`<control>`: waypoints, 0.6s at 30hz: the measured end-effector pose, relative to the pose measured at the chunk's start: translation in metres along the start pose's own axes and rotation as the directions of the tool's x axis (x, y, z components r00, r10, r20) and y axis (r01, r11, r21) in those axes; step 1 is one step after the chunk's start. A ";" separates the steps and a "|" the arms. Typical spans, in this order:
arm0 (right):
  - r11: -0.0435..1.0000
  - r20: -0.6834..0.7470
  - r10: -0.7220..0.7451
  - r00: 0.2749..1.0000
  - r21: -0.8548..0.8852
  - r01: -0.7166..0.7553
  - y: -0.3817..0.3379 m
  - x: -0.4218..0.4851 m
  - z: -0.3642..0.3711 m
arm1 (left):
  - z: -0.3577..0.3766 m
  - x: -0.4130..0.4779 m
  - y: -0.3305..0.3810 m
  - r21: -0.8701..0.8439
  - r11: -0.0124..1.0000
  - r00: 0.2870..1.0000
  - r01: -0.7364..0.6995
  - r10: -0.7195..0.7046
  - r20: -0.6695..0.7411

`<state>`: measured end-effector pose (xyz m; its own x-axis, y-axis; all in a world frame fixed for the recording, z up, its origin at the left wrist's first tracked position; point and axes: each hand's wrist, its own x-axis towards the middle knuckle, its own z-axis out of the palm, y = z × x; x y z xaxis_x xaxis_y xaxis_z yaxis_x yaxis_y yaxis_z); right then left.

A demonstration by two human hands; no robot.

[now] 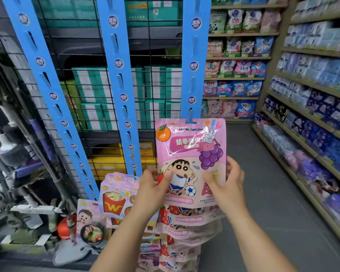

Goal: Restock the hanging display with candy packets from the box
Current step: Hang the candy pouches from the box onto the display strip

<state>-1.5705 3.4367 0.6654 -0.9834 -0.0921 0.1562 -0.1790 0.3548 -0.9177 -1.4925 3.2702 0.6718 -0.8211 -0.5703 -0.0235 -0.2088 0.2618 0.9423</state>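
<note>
The left strip and middle strip hang bare above a few low packets. At lower centre, the left hand and right hand pinch a pink packet, thumbs in front. It seems hooked on the right strip, and most slots remain to fill.

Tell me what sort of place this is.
Most likely a supermarket or convenience-store aisle. Long shelves hold rows of bagged goods, blue hanging strips run down a wire grid, and the left hand and right hand hold a pink candy packet hung on one strip.
</note>
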 end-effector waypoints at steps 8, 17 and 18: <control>0.986 -0.130 0.167 0.977 0.046 -0.162 0.018 -0.056 0.027 | -0.041 -0.023 -0.033 0.195 0.981 0.985 0.019 -0.052 0.164; 0.926 -0.043 0.377 0.925 0.019 -0.377 0.058 -0.128 0.058 | -0.067 -0.051 -0.098 0.308 0.948 0.932 0.080 -0.181 0.315; 0.921 -0.011 0.389 0.921 0.006 -0.389 0.061 -0.135 0.061 | -0.071 -0.056 -0.106 0.324 0.941 0.929 0.096 -0.202 0.311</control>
<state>-1.4468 3.4139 0.5662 -0.9758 0.0636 -0.2092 0.2180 0.3567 -0.9084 -1.3867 3.2191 0.5972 -0.8855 -0.3406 -0.3161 -0.4478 0.4439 0.7761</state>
